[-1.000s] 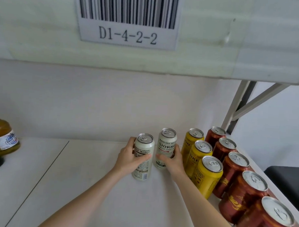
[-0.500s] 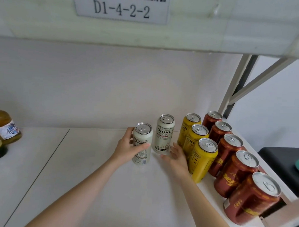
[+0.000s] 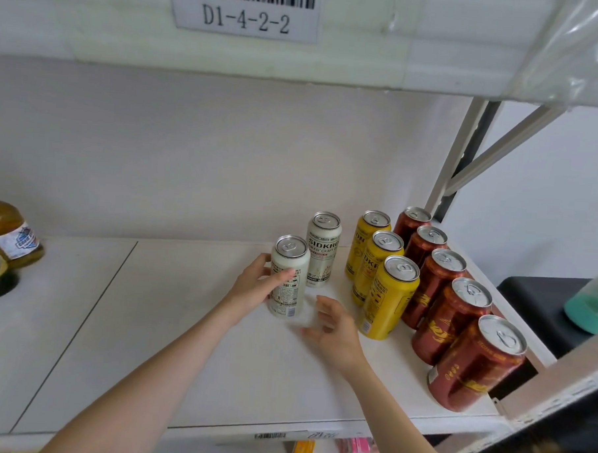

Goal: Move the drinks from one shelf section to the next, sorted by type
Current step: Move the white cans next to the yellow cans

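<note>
White can (image 3: 289,277) stands upright mid-shelf (image 3: 148,339), the left hand (image 3: 254,287) wrapped round its side with the thumb across the label. Just beside it at 1 o'clock stands a second white can (image 3: 323,251). The right hand (image 3: 334,329) is at the held can's 5 o'clock, fingers loosely spread, holding nothing. At 3 o'clock run three yellow cans (image 3: 386,305), then five red cans (image 3: 447,322). Two bottles (image 3: 8,227) sit well apart at 9 o'clock.
</note>
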Motion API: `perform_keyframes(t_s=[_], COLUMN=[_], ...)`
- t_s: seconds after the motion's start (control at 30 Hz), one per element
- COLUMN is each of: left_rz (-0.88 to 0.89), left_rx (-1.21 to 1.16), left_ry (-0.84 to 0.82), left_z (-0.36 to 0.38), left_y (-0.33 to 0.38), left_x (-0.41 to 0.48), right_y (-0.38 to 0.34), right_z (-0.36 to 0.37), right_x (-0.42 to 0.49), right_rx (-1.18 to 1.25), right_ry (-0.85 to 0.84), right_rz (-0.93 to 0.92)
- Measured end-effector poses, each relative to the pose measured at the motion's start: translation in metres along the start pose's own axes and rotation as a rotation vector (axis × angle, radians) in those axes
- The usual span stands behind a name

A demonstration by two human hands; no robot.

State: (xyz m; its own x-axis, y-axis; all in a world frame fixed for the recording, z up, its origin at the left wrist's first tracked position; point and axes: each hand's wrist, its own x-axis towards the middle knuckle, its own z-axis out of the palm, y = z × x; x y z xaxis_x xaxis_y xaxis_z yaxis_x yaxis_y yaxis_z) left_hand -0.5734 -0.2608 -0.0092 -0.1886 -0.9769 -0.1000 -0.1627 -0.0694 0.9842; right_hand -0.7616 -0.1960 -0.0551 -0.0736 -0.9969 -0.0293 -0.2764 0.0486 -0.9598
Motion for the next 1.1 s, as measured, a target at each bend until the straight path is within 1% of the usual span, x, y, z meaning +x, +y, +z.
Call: perform_keyframes(t_s=[0.13,0.23,0.47,0.67,0.8,1.1], left_rz=[0.017,0.015,0.024,0.042,0.039,0.036], left_rx=[-0.011,-0.012,-0.001,0.007,0.012,-0.003], left_ry=[-0.051,-0.081,-0.139,-0.119,-0.084,-0.058], left_z=[0.015,0.027,0.051,0.059,0.056,0.054], left_y=[-0.001,0.001,0.009,0.017,0.021,0.024], left_x=[-0.009,-0.014,-0.011,-0.004,0.003,0.017], right_y=[-0.005,-0.003,0.006,0.011,0.01,0.008], right_z=[0.003,0.001,-0.011,-0.011,-0.009,-0.009], right_x=[-0.004,-0.006,-0.005,0.003,0.011,0.03], right_rx=[0.016,0.08,0.149,0.168,0.178,0.143], right_ry=[0.026,0.032,0.107,0.173,0.181,0.181], right_rz=[-0.034,-0.069,-0.069,-0.086,-0.091,-0.091])
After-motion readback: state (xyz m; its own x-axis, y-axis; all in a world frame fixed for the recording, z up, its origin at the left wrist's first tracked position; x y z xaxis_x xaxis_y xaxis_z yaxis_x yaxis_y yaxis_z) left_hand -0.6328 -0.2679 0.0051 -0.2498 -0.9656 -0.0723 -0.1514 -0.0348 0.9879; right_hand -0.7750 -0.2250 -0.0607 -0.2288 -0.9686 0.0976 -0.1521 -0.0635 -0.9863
